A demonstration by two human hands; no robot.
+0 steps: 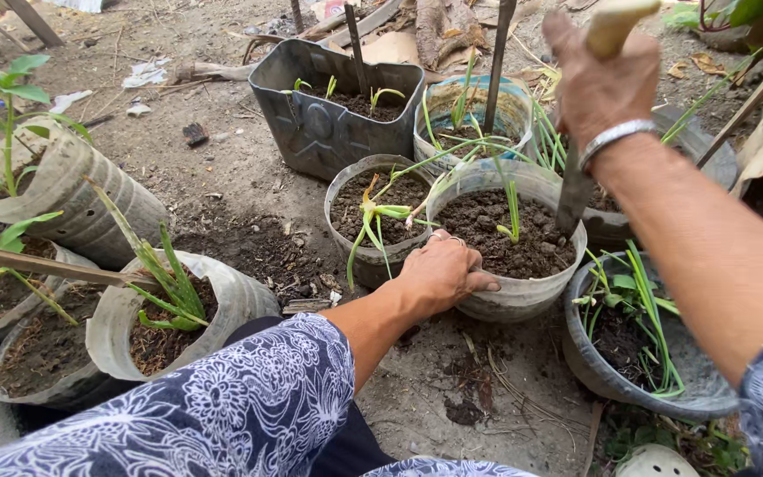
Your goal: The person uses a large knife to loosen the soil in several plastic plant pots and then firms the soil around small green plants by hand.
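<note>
Seen from the head camera, the right hand (600,81) is clenched around the pale handle of a long knife (573,199), held upright with its tip sunk into the soil of the clear plastic pot (523,296). The top of the handle runs out of the picture, and the upper blade is hidden behind the wrist, which wears one silver bangle (613,139). The left hand (442,272) grasps the near rim of that same pot, fingertips curled over the edge; one ring shows faintly on a finger. The pot stands on bare earth in the middle of the cluster, holding dark soil and one thin green shoot (511,212).

Around it I count roughly ten containers in all (the far right ones are partly cut off, so the count is loose): one dented grey metal tin (324,132) behind, a round pot (359,256) touching the held pot on its left, a bluish tub (516,115) behind, a dark pot (611,375) at the right with several grass-like leaves, and four soft grey pots at the left, among them a collapsed one (222,305) beside the patterned sleeve (258,406). Two dark stakes (497,62) rise from the back containers. What lies under the dry leaves at the upper right is hard to make out.
</note>
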